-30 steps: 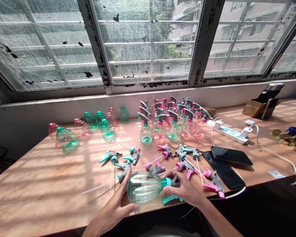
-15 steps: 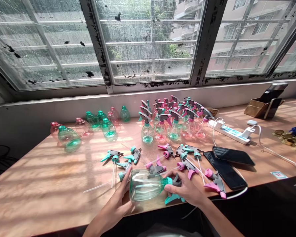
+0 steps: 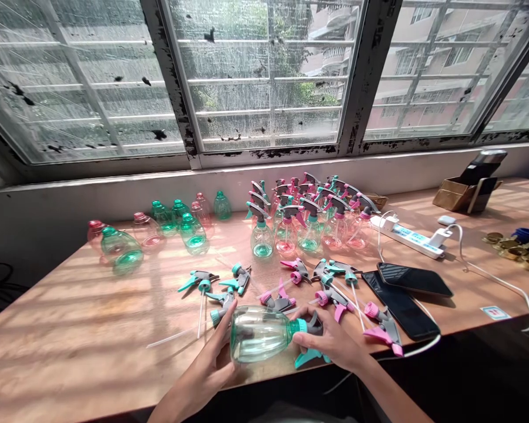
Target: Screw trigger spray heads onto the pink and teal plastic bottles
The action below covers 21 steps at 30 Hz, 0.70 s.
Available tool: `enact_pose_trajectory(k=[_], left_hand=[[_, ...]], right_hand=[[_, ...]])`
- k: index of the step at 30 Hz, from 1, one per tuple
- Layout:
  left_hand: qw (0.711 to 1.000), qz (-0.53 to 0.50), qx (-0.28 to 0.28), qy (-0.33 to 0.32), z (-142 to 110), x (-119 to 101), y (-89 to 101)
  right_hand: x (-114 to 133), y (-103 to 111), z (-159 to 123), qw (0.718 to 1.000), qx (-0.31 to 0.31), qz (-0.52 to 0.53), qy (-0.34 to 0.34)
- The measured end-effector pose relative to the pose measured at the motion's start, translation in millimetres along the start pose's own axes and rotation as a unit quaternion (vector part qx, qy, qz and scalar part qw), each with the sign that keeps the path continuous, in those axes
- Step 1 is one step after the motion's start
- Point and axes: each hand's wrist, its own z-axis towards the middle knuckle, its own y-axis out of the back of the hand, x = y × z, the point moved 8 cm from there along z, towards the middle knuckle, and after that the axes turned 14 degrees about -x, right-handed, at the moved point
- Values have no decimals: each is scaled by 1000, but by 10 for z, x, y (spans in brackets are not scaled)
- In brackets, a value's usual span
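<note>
A clear green spray bottle [image 3: 260, 333] lies on its side in the air between my hands, near the table's front edge. My left hand [image 3: 218, 349] is closed around its base. My right hand [image 3: 324, 338] grips the teal collar and grey spray head [image 3: 307, 325] at the neck; its teal trigger [image 3: 309, 357] points down toward me. Just beyond the bottle lie loose teal spray heads [image 3: 205, 282] and pink spray heads [image 3: 330, 296] with white tubes. My fingers partly hide the collar.
Behind stand several spray bottles with heads fitted [image 3: 286, 232]. Bottles without heads [image 3: 121, 247] stand at the left. On the right are two phones [image 3: 405, 305], a power strip [image 3: 409, 235] with white cables, and a cardboard holder [image 3: 456, 194]. Windows [image 3: 264, 76] line the back.
The view has shifted slightly. Both hands keep their hold on the spray bottle, which shows almost no movement.
</note>
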Motion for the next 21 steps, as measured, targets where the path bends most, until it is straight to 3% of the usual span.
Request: enact_pose_trajectory(k=[9,15,21], left_hand=[[997,76,-10,26,-42,32,65],[999,36,2,10,-19,-19,6],[997,75,-8,31,-42,-95,36]], right_hand=[[49,-35,-14,1000,6,11,-3],[41,-22,-15,1000,-2,7,-2],[113,-50,-15,1000,2,-1,-1]])
